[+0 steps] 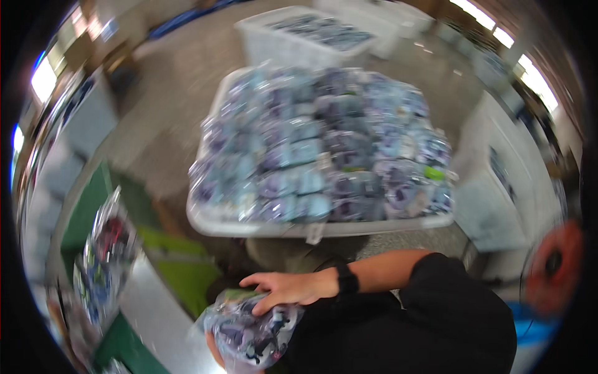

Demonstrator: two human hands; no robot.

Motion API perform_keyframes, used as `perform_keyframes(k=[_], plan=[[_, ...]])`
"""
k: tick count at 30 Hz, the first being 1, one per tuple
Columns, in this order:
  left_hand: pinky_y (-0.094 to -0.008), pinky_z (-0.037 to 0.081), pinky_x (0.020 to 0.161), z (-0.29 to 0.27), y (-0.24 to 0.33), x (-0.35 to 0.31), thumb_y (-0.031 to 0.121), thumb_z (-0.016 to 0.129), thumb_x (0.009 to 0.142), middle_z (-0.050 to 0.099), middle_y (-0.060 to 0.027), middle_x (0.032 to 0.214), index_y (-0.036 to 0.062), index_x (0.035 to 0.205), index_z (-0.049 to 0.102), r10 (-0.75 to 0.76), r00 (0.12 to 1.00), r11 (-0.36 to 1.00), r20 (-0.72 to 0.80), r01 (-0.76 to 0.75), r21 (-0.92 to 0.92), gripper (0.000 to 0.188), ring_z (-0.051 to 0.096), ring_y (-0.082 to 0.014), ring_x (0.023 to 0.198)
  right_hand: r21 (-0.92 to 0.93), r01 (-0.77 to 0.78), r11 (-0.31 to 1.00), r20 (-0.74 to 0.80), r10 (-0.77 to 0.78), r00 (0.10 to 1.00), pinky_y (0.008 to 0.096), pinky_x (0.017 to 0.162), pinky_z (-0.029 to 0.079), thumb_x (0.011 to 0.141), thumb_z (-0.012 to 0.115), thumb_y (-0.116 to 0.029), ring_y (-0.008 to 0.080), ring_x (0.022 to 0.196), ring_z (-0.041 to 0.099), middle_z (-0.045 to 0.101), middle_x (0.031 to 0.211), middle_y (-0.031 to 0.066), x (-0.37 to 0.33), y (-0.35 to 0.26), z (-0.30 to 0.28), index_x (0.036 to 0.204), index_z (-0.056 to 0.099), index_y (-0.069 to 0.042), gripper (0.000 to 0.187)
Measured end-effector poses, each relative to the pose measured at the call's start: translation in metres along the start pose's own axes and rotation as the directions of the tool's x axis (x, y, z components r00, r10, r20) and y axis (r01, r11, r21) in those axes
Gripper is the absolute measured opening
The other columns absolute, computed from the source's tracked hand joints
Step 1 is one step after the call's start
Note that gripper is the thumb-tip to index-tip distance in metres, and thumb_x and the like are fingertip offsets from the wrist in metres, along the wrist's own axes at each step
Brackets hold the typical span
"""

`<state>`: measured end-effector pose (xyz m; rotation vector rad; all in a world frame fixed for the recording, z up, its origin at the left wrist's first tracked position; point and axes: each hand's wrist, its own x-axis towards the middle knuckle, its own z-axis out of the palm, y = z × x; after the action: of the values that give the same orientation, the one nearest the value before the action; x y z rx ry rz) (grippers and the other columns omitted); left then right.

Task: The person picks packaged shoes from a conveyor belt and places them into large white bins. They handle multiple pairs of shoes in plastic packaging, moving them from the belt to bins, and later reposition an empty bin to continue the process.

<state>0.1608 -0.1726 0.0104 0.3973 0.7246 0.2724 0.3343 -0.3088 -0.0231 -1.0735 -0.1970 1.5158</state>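
A clear plastic bag [240, 333] of purple, white and black patterned soft goods is held low against my body. My right hand [288, 289], with a black band on its wrist, rests across the top of this bag and grips it, its thumb pressed on the plastic and its index finger reaching left. Of my left hand [215, 350] only a narrow part shows at the bag's left edge; the fingers underneath are hidden. Ahead stands a large white tub [324, 230] filled with rows of similar bags [299, 149] in purple and light blue.
To the left is a pale-topped table [152, 299] with green parts, beside another clear bag [106, 262] with dark, red and blue contents. More white bins stand behind [255, 47] and to the right [483, 209]. A red round fan-like object [551, 268] is at the right edge.
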Motion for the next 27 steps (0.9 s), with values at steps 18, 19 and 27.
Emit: perform_keyframes(k=[18, 19, 27], plan=[[-0.034, 0.051, 0.077, 0.001, 0.059, 0.012, 0.03, 0.058, 0.105, 0.066, -0.0062, 0.111, 0.011, 0.153, 0.046, 0.012, 0.979, 0.883, 0.203, -0.106, 0.457, 0.053, 0.061, -0.0191, 0.089, -0.821, 0.332, 0.464, -0.342, 0.067, -0.937, 0.0397, 0.085, 0.053, 0.095, 0.069, -0.034, 0.0237, 0.109, 0.062, 0.062, 0.117, 0.0049, -0.632, 0.136, -0.3, 0.143, 0.05, -0.01, 0.056], [-0.034, 0.051, 0.076, -0.008, 0.064, 0.009, 0.03, 0.057, 0.105, 0.067, -0.006, 0.11, 0.0101, 0.152, 0.047, 0.063, 0.989, 0.892, 0.133, -0.116, 0.437, 0.052, 0.061, -0.0187, 0.089, -0.857, 0.41, 0.313, -0.45, -0.067, -0.89, 0.0413, 0.087, 0.057, 0.097, 0.07, -0.024, 0.0245, 0.105, 0.069, 0.066, 0.115, 0.0085, -0.622, 0.16, -0.315, 0.14, 0.05, -0.009, 0.05], [-0.0345, 0.055, 0.085, -0.061, 0.084, -0.009, 0.015, 0.058, 0.105, 0.069, -0.008, 0.107, 0.0027, 0.134, 0.061, 0.162, 0.982, 0.908, 0.101, -0.189, 0.375, 0.031, 0.065, -0.0171, 0.09, -0.527, 0.688, 0.498, -0.825, -0.494, -0.274, 0.0209, 0.057, 0.037, 0.104, 0.064, -0.029, 0.0019, 0.067, 0.047, 0.053, 0.08, -0.0075, -0.386, 0.06, -0.402, 0.103, 0.068, -0.013, 0.017]])
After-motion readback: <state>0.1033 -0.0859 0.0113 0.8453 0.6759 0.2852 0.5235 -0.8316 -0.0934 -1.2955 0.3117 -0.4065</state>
